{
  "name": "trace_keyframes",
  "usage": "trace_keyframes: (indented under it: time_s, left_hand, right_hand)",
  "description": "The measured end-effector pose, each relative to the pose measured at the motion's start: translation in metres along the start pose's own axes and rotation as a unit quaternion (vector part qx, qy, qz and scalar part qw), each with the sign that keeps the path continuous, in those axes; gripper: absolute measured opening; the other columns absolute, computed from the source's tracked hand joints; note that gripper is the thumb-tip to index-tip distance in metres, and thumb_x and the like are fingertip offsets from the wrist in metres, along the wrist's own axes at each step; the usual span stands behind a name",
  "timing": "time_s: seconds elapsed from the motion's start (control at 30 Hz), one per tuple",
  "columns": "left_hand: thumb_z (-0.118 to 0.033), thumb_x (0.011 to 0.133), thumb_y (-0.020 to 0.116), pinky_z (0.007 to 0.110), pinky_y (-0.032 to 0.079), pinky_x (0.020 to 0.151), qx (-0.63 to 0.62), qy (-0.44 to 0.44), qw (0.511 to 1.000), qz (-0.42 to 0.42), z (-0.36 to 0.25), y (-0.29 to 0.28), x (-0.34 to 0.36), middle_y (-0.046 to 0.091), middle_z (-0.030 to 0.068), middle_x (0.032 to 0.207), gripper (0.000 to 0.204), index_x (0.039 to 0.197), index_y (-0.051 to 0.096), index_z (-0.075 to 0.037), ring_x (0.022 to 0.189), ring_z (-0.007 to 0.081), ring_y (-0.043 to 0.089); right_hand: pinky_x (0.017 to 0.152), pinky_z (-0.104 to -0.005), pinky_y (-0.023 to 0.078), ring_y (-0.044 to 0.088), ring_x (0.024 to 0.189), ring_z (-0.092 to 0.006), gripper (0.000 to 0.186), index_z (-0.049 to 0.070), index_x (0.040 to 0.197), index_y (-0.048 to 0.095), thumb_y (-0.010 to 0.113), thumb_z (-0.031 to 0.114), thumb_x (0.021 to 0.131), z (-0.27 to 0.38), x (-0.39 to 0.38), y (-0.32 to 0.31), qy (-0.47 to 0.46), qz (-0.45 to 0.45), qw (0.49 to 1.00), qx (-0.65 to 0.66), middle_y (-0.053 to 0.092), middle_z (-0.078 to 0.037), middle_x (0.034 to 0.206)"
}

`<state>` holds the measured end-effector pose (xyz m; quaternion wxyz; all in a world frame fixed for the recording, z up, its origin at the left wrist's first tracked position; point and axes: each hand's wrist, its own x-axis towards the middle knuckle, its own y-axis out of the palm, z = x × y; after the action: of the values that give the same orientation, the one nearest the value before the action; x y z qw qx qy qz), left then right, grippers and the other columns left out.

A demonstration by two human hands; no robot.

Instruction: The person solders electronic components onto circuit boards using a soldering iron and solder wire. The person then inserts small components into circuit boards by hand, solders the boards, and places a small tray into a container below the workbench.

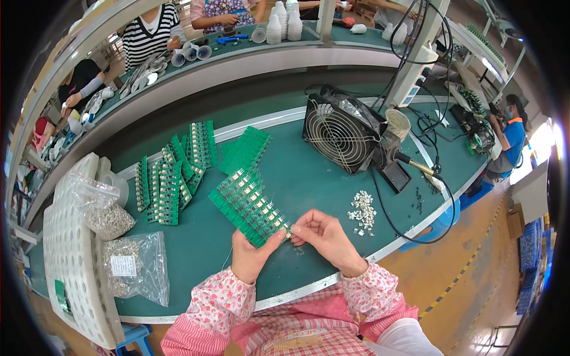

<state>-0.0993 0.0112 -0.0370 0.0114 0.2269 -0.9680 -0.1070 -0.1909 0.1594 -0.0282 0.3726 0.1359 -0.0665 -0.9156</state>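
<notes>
One green circuit-board panel (244, 206), set with rows of small pale components, is over the worktop (297, 276) toward the near edge; the left hand (248, 256) grips its near end, while the right hand's (330, 238) fingers close together at its near right corner, anything between them too small to tell. Loose white parts (362, 209) lie toward the right edge, a black-framed fan (337, 133) by the far edge.
</notes>
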Motion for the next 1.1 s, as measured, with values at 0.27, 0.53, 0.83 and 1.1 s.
trace_keyframes:
  time_s: [0.27, 0.53, 0.83, 1.1]
  left_hand:
    - [0.000, 0.078, 0.070, 0.023, 0.048, 0.068, -0.010, 0.011, 1.000, 0.003, -0.002, 0.001, -0.001, 0.065, 0.0017, 0.085, 0.017, 0.092, 0.062, -0.001, 0.075, 0.0081, 0.060]
    - [0.000, 0.078, 0.071, 0.023, 0.049, 0.070, -0.021, 0.001, 1.000, 0.022, -0.007, 0.002, -0.003, 0.065, 0.0024, 0.088, 0.018, 0.094, 0.062, -0.001, 0.078, 0.0090, 0.061]
    - [0.002, 0.079, 0.069, 0.024, 0.050, 0.073, -0.061, -0.011, 0.998, 0.024, -0.005, 0.001, -0.001, 0.066, 0.0039, 0.092, 0.020, 0.097, 0.061, 0.000, 0.081, 0.0101, 0.062]
    - [0.000, 0.078, 0.070, 0.025, 0.049, 0.073, -0.039, 0.000, 0.999, 0.003, -0.013, 0.005, -0.002, 0.065, 0.0033, 0.089, 0.019, 0.095, 0.061, 0.000, 0.080, 0.0103, 0.061]
  right_hand:
    - [0.071, -0.0234, 0.051, 0.060, 0.078, -0.0101, 0.015, -0.001, 0.092, 0.052, 0.062, 0.010, 0.089, -0.014, 0.000, 0.003, -0.032, -0.016, 0.999, 0.001, 0.061, -0.006, 0.087]
    - [0.070, -0.0223, 0.050, 0.058, 0.078, -0.0082, 0.014, 0.000, 0.093, 0.050, 0.060, 0.009, 0.090, -0.018, -0.004, 0.005, -0.083, -0.037, 0.995, -0.051, 0.060, -0.005, 0.088]
    - [0.073, -0.0221, 0.049, 0.057, 0.080, -0.0083, 0.012, -0.001, 0.094, 0.051, 0.059, 0.007, 0.090, -0.014, -0.003, 0.005, -0.099, -0.021, 0.995, 0.001, 0.059, -0.005, 0.088]
    - [0.070, -0.0225, 0.049, 0.059, 0.075, -0.0093, 0.013, -0.002, 0.097, 0.053, 0.058, 0.007, 0.090, -0.006, -0.008, 0.019, -0.096, -0.103, 0.989, -0.037, 0.061, -0.005, 0.083]
